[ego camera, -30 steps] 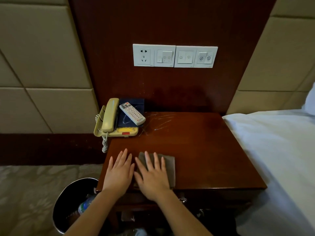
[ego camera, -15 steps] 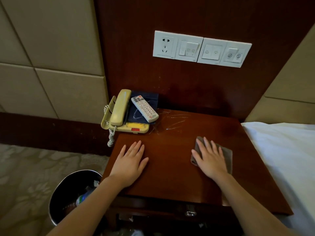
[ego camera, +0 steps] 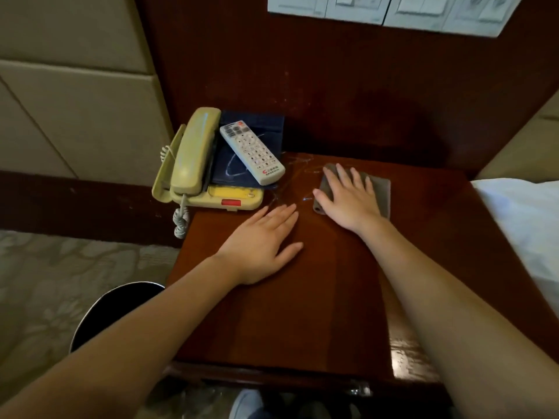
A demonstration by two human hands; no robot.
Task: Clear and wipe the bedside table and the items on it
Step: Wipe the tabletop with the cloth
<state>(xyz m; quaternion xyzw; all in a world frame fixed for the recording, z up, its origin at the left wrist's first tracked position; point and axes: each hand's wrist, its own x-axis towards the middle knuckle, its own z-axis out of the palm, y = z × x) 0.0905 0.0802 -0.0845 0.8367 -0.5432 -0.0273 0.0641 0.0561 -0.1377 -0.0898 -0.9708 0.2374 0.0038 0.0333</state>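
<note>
My right hand (ego camera: 348,198) lies flat with spread fingers on a folded grey cloth (ego camera: 381,193), pressing it onto the dark wooden bedside table (ego camera: 317,313) near its back edge. Pale scribble marks (ego camera: 298,166) show on the wood just left of the cloth. My left hand (ego camera: 263,243) rests flat on the tabletop, fingers straight. At the back left corner sits a beige telephone (ego camera: 193,167). A dark blue folder (ego camera: 239,164) leans on the telephone, and a white remote control (ego camera: 252,154) lies on the folder.
A black waste bin (ego camera: 112,316) stands on the patterned carpet left of the table. White bedding (ego camera: 523,225) borders the table's right side. A white switch and socket panel (ego camera: 390,9) is on the wood wall behind. A shoe (ego camera: 246,403) shows below the table front.
My right hand has slid the cloth from the table's right side back and leftward toward the scribble marks. My left hand stays flat on the table. The view has tilted closer and lower.
</note>
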